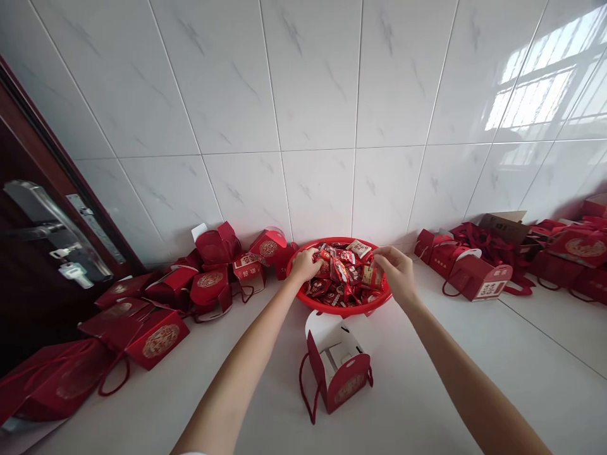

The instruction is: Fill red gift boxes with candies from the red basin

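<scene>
A red plastic basin (348, 309) stands against the wall, heaped with wrapped candies (348, 268) in red, gold and white. Over its left rim reaches my left hand (306, 265), fingers bent and closed on a red-wrapped candy. My right hand (398, 272) is at the basin's right side, thumb and fingers pinched together beside the candies; what lies between the fingertips is too small to make out. In front of the basin, between my forearms, sits an open red gift box (348, 382) with a cord handle. Its lid flaps are up, and its inside shows white.
Several red gift boxes (159, 338) crowd the left side of the white counter (412, 404). More boxes (478, 275) and red ribbons (493, 249) lie to the right. A tiled wall (237, 88) rises behind. At far left is a dark door with keys (73, 272) in its lock.
</scene>
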### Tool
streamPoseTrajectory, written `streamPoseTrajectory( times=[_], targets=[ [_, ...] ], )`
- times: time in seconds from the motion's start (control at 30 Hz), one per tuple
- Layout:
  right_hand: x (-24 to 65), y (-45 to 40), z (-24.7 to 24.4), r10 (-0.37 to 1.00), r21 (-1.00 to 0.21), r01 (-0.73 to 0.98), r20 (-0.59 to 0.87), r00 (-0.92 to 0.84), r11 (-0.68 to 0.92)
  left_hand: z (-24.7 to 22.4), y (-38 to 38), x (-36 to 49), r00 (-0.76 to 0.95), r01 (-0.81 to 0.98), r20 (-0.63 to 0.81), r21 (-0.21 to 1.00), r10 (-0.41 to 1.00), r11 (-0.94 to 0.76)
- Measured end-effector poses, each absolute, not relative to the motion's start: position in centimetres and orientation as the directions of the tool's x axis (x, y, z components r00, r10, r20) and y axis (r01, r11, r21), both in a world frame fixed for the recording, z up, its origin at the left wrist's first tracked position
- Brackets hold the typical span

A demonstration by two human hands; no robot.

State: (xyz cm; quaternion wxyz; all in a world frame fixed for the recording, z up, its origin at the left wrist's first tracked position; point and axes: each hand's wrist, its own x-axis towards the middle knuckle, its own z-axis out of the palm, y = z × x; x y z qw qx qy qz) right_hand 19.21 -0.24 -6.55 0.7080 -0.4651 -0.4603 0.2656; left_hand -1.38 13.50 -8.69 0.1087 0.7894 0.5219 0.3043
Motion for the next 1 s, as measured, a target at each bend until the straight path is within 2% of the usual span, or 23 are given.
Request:
streamPoseTrajectory(
  times=[0.1, 0.33, 0.5, 0.6, 0.8, 1.0],
  targets=[
    [19.1, 1.9, -6.6, 0.775, -0.894, -0.091, 0.325, 0.542, 0.439, -8.7, 13.5, -1.4, 0.272, 0.761, 0.388, 0.473, 0.881, -0.444],
    [19.5, 3.7, -8.5, 0.77, -0.886, -0.206, 0.222, 0.599, 0.416, -8.4, 13.2, -1.7, 0.276, 0.746, 0.506, 0.422, 0.817, -0.514],
    [19.5, 3.7, -8.6, 0.773, -0.874, -0.244, 0.204, 0.601, 0.42, -6.0, 13.0, -0.4, 0.4, 0.673, 0.551, 0.365, 0.732, -0.643],
    [19.5, 3.7, -8.5, 0.771, -0.867, -0.269, 0.185, 0.609, 0.42, -4.4, 13.7, 2.3, 0.504, 0.628, 0.511, 0.337, 0.696, -0.702],
    [19.5, 3.7, -8.6, 0.773, -0.86, -0.289, 0.171, 0.611, 0.419, -4.6, 15.4, 8.2, 0.7, 0.588, 0.295, 0.28, 0.65, -0.759],
    [19.6, 3.9, -8.8, 0.772, -0.862, -0.281, 0.179, 0.61, 0.422, -6.5, 16.0, 9.4, 0.71, 0.636, 0.182, 0.25, 0.68, -0.73]
  ],
)
